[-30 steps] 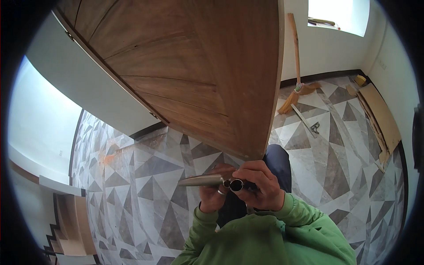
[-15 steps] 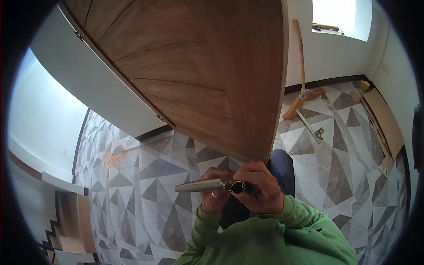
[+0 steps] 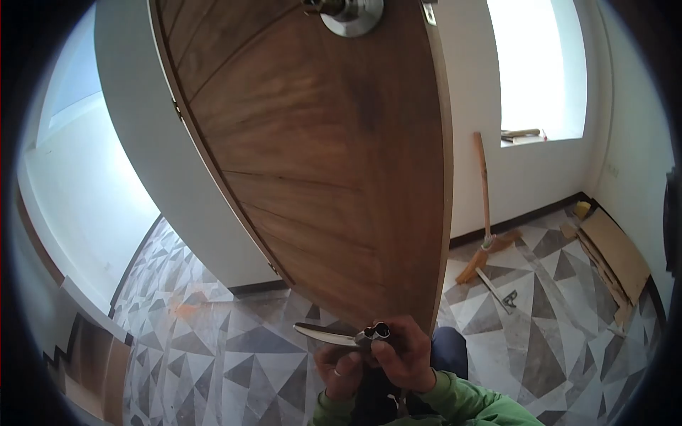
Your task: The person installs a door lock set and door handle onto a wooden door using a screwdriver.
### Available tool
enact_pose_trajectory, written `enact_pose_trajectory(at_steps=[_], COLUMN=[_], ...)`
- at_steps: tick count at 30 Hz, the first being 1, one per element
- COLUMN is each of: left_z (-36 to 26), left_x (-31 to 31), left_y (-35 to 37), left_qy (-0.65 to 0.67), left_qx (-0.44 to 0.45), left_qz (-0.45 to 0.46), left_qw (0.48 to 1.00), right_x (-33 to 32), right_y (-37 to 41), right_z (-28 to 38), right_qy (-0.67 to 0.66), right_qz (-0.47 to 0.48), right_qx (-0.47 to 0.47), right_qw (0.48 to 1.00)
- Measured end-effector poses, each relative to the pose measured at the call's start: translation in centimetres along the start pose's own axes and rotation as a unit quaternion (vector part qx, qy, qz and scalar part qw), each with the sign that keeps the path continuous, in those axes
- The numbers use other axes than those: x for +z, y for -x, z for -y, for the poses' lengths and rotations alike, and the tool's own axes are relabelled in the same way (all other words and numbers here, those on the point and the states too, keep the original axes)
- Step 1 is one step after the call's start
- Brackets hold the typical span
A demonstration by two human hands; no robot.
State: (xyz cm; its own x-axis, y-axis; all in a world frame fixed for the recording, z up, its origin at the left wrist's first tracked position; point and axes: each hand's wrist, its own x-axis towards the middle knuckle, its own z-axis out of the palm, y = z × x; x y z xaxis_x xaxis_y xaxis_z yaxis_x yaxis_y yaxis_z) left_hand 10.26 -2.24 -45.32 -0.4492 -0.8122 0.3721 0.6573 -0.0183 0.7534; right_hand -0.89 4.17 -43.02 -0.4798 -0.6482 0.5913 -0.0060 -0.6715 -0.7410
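A silvery door lever handle (image 3: 325,334) is held low in front of the door, its round hollow end toward the right. My left hand (image 3: 339,370), with a ring on one finger, is closed around the handle's underside near its middle. The fingers of my right hand (image 3: 406,355) grip its hollow end. Ahead stands a brown wooden door (image 3: 312,156). High on the door is a round metal rose (image 3: 357,20) with a spindle part sticking out. A latch plate (image 3: 429,14) shows on the door's edge.
A broom (image 3: 484,206) leans on the wall at right, with a squeegee-like tool (image 3: 497,291) on the floor beside it. Flat cardboard (image 3: 616,245) rests by the right wall. Items lie on the window sill (image 3: 522,140). Orange dust marks the patterned floor (image 3: 186,305).
My view has tilted up, bringing the metal rose and latch plate into sight. Both hands still hold the lever handle, which now appears lower and turned slightly.
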Motion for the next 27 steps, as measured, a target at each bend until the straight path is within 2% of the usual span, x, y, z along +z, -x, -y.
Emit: enact_pose_trajectory(at_steps=[1, 3, 4, 5, 6, 7, 9, 10, 12, 16, 18, 19, 21, 22, 24, 26, 27], left_z=[-0.3, -1.1, -1.8, -2.8, -3.7, -4.5, -6.5, -7.4, -9.4, -15.2, -17.8, -18.7, -20.2, -21.0, -22.4, -22.7, -22.9], left_x=[-0.1, -0.1, -0.2, -0.2, -0.1, 0.4, 1.6, 1.8, 2.4, 7.0, 9.2, 10.2, 11.8, 12.4, 13.4, 14.1, 14.2], left_y=[-0.4, -1.4, -2.1, -2.9, -3.9, -4.6, -6.3, -7.1, -8.9, -13.5, -16.4, -17.3, -18.7, -19.5, -20.7, -21.3, -21.4], left_qy=[0.002, -0.213, -0.212, -0.349, -0.473, -0.472, -0.529, -0.529, -0.531, -0.561, -0.53, -0.529, -0.557, -0.554, -0.535, -0.527, -0.53], left_qx=[0.008, 0.136, 0.145, 0.26, 0.365, 0.372, 0.511, 0.516, 0.586, 0.67, 0.713, 0.715, 0.707, 0.71, 0.721, 0.729, 0.716], left_qz=[0.003, 0.004, 0.005, 0.022, 0.036, 0.035, 0.015, 0.012, -0.001, -0.002, 0.027, 0.028, 0.021, 0.024, 0.089, 0.09, 0.097], left_qw=[1.0, 0.967, 0.966, 0.9, 0.801, 0.799, 0.678, 0.674, 0.612, 0.487, 0.459, 0.456, 0.436, 0.434, 0.431, 0.428, 0.443], right_x=[0.2, 0.4, 0.8, 1.3, 1.9, 2.3, 3.5, 4.2, 5.6, 8.2, 9.3, 9.8, 10.7, 10.7, 10.7, 10.9, 11.0], right_y=[-0.5, -1.4, -2.1, -2.9, -3.8, -4.7, -6.7, -7.7, -9.9, -15.1, -18.0, -19.4, -21.7, -22.6, -24.0, -24.7, -24.9], right_z=[0.1, 0.5, 1.0, 1.5, 2.1, 2.7, 3.9, 4.6, 6.0, 8.6, 10.2, 10.9, 11.8, 12.0, 12.2, 12.5, 12.6], right_qy=[0.0, 0.003, 0.002, -0.037, -0.075, -0.075, -0.152, -0.153, -0.184, -0.212, -0.265, -0.267, -0.354, -0.354, -0.42, -0.434, -0.446], right_qz=[0.005, 0.01, 0.016, 0.004, -0.008, -0.004, 0.025, 0.03, 0.062, 0.077, 0.084, 0.084, 0.071, 0.07, 0.128, 0.128, 0.127], right_qx=[-0.007, 0.02, 0.013, 0.025, 0.038, 0.032, 0.037, 0.033, -0.011, -0.043, -0.091, -0.095, -0.107, -0.112, -0.113, -0.119, -0.124], right_qw=[1.0, 1.0, 1.0, 0.999, 0.996, 0.997, 0.987, 0.987, 0.981, 0.973, 0.956, 0.955, 0.927, 0.926, 0.892, 0.884, 0.877])
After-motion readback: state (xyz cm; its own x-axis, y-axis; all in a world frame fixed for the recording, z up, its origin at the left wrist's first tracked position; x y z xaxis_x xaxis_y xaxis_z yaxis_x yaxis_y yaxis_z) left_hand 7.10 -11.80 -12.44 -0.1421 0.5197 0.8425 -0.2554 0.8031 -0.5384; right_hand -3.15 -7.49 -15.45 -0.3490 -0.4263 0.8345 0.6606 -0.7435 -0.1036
